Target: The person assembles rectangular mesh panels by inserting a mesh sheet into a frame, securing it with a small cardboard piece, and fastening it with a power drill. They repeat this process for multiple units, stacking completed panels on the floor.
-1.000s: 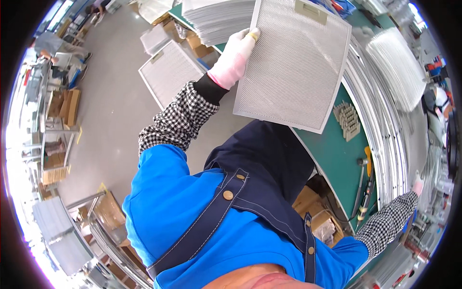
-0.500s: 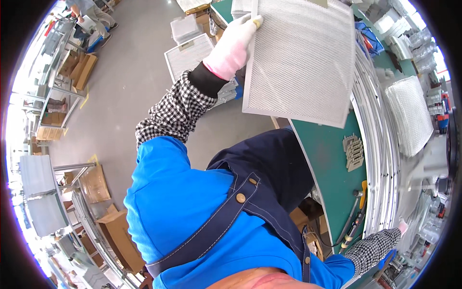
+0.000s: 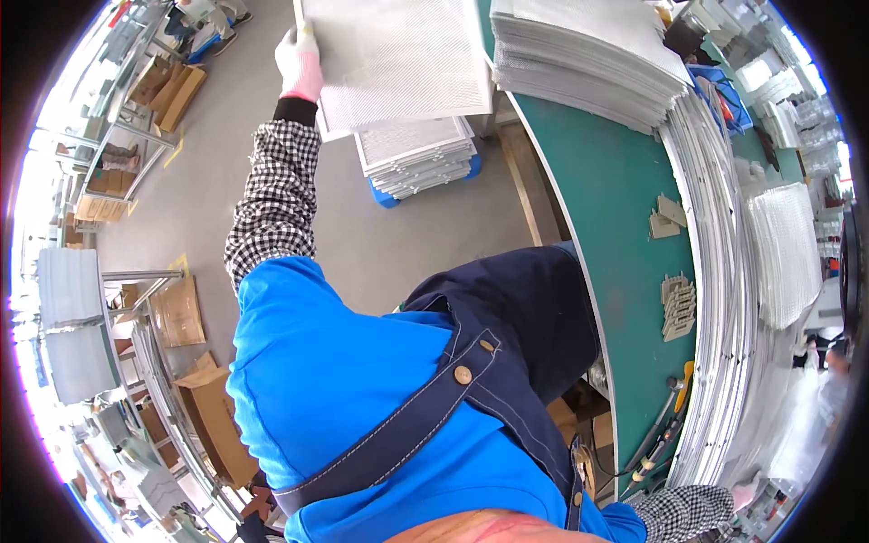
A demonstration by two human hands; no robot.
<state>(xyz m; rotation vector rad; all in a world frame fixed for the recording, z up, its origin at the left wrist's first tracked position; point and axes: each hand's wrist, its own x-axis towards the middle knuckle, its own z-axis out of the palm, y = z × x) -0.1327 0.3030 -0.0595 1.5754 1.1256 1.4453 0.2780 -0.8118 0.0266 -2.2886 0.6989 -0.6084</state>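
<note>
In a white and pink glove, my left hand [image 3: 299,65] grips the left edge of a framed metal mesh panel [image 3: 398,68]. The panel is held out over the floor, above a stack of similar framed panels [image 3: 421,163] on a blue base. My right hand [image 3: 746,493], also gloved, reaches out at the lower right beside long pale metal strips [image 3: 724,353]. Its fingers are too small and blurred to read. A tall pile of mesh sheets [image 3: 579,68] lies on the green table [image 3: 597,195] to the right of the held panel.
Small grey metal pieces [image 3: 677,308] and hand tools [image 3: 665,421] lie on the table. A blue bin [image 3: 724,95] stands at its far right, with a mesh stack [image 3: 783,253] beyond the strips. Racks and a cardboard box [image 3: 217,425] line the left; another person [image 3: 217,18] is far left.
My left hand has carried the mesh panel leftward, off the table side and over the floor stack. The mesh pile on the table now shows. My right hand has shifted slightly down.
</note>
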